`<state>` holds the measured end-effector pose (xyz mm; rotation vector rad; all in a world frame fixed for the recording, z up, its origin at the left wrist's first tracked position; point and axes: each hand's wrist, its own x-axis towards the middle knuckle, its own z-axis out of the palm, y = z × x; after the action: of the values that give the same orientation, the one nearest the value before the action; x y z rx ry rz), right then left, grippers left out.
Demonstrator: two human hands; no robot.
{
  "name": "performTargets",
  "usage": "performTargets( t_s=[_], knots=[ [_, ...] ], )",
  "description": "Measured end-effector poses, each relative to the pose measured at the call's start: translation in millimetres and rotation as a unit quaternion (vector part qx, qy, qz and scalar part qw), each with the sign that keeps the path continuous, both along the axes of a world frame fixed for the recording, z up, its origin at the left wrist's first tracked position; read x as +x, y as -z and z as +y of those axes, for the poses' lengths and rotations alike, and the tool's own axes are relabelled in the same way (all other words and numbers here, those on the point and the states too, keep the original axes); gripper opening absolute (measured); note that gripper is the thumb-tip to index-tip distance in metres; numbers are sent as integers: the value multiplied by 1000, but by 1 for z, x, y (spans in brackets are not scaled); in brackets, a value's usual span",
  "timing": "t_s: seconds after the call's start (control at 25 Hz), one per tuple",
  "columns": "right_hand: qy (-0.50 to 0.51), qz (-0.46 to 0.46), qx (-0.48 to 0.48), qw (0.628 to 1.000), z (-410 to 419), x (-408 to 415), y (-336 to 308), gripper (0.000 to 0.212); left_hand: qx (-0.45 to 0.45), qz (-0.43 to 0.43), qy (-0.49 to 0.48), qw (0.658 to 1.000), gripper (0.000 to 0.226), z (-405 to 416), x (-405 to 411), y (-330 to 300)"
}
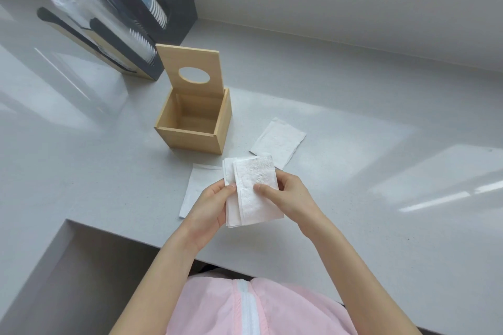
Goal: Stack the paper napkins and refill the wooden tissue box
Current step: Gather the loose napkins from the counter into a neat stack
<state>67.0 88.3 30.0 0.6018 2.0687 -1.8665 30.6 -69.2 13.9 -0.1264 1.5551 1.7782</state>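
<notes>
A small stack of white paper napkins (253, 193) is held above the counter between both hands. My left hand (206, 207) grips its left edge with the thumb on top. My right hand (285, 196) holds the right side, thumb pressed on the top napkin. The wooden tissue box (190, 134) stands just beyond, empty inside, with its lid (190, 71) raised upright at the back; the lid has an oval hole. One loose napkin (277, 141) lies flat to the right of the box. Another napkin (194, 187) lies on the counter under my left hand, partly hidden.
The grey counter (381, 171) has a front edge near my body and a step down at the left (68, 253). A dark organiser (130, 16) with cups, lids and stirrers stands at the back left, close behind the box. A pale wall runs along the back.
</notes>
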Motion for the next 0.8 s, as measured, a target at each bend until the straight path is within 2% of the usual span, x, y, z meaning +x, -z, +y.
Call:
performTargets(
  t_s=[0.36, 0.64, 0.8],
  knots=[
    [2, -13, 88, 996, -60, -25, 11, 16, 5, -16, -35, 999, 31, -52, -13, 4],
    [-15, -10, 133, 991, -79, -34, 17, 29, -66, 24, -83, 994, 17, -60, -13, 6],
    [-19, 3, 133, 991, -77, -38, 17, 18, -61, 15, -126, 990, 19, -63, -12, 8]
  ],
)
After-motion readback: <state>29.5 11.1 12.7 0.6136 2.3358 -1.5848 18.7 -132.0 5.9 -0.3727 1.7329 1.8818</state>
